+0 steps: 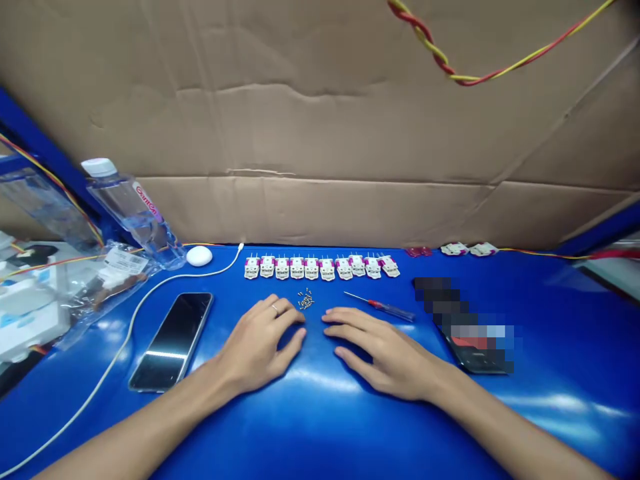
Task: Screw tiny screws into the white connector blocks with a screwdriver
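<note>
My left hand [265, 340] rests on the blue table with its fingers slightly curled and apart, a ring on one finger. Just beyond its fingertips lies a small heap of brass-coloured screws [306, 300]. My right hand [377, 350] lies palm down with fingers spread, holding nothing. Past it is a screwdriver [385, 308] with a clear handle and a red collar. Several small white-and-magenta plastic parts [312, 268], with metal pins pointing up, stand in a row near the back edge.
A phone [175, 343] lies at left beside a white cable [133, 327]. Behind it are a water bottle [137, 213], a white round case [199, 256] and a plastic bag [113, 280]. A partly blurred dark device [480, 360] lies right. Cardboard [320, 127] walls the back.
</note>
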{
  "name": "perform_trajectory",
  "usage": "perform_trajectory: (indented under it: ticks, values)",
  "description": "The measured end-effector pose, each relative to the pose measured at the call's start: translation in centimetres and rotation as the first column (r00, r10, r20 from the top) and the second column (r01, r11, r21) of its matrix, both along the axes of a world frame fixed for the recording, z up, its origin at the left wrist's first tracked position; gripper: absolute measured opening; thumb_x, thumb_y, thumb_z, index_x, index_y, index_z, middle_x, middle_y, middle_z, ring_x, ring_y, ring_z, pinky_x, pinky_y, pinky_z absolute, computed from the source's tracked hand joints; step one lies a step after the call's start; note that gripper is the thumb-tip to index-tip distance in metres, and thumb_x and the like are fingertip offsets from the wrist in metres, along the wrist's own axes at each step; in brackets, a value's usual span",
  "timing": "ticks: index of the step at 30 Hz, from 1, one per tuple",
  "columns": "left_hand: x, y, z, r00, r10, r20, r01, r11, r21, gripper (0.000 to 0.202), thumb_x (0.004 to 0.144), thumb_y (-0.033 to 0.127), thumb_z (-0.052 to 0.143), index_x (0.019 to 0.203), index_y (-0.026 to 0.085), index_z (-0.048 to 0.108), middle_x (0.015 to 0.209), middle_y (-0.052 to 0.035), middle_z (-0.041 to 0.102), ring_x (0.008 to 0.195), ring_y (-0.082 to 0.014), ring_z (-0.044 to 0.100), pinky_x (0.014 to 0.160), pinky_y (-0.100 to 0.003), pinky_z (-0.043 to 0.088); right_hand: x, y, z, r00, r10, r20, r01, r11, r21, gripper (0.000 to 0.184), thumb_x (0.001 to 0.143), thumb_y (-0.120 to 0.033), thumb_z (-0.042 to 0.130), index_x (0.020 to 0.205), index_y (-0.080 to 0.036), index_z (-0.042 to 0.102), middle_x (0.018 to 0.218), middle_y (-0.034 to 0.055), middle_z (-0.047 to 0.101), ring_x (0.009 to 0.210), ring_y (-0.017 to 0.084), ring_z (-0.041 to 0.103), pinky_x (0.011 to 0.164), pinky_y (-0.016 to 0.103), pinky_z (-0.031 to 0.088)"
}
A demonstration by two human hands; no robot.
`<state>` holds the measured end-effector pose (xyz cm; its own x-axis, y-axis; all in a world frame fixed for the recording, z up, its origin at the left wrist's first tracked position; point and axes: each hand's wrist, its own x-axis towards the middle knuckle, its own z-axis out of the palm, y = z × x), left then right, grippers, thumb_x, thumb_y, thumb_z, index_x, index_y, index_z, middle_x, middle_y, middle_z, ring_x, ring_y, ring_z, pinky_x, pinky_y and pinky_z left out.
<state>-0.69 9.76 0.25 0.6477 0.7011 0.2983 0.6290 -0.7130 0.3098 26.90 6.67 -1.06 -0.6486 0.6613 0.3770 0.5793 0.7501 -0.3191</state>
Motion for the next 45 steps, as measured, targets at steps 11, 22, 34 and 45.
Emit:
perform_trajectory:
  ticks: [11,22,34,45]
  values:
    - [-3.3,3.8,-0.6,0.900,0.417,-0.126,-0.410,0.909,0.074,0.070,0.109,0.045,0.049,0.168,0.010,0.038,0.179,-0.0256,0.034,0.165,-0.0437,0.036,0.129,-0.066,0.041,1.5,1.1,0.1,0.798,-0.583,0.151,0.538,0.802,0.260,0.037,0.105,-0.028,0.054,0.137,-0.014,0.065,0.133,0.0239,0.073,0.121,0.043,0.069,0.092,0.059,0.064]
    - [-3.9,4.7,0.7,0.900,0.395,-0.184,-0.372,0.917,0.145,0.050,0.108,0.037,0.043,0.144,0.010,0.065,0.149,-0.0249,0.062,0.130,-0.0441,0.059,0.110,-0.066,0.054,2.6,1.0,0.2,0.761,-0.599,0.248,0.571,0.801,0.181,0.016,0.109,-0.022,0.047,0.104,-0.020,0.063,0.098,0.0150,0.076,0.086,0.031,0.074,0.067,0.040,0.055]
    - [-2.1,0.8,2.0,0.960,0.228,-0.161,-0.231,0.973,0.002,0.052,0.094,0.028,0.060,0.144,0.018,0.070,0.143,-0.0169,0.065,0.131,-0.0393,0.059,0.113,-0.061,0.057,0.2,1.5,0.1,0.890,-0.341,-0.304,0.306,0.939,-0.157,0.018,0.110,-0.033,0.062,0.117,-0.023,0.074,0.107,0.0068,0.084,0.092,0.023,0.081,0.085,0.036,0.067]
    - [-1.6,0.7,0.8,0.998,0.067,-0.006,-0.067,0.997,-0.041,0.039,0.100,0.021,0.055,0.133,0.016,0.074,0.142,-0.0171,0.065,0.113,-0.0293,0.068,0.101,-0.050,0.063,-0.1,1.2,0.1,0.937,-0.243,-0.252,0.224,0.969,-0.101,0.017,0.109,-0.026,0.061,0.114,-0.022,0.077,0.104,0.0069,0.081,0.092,0.021,0.079,0.084,0.034,0.066]
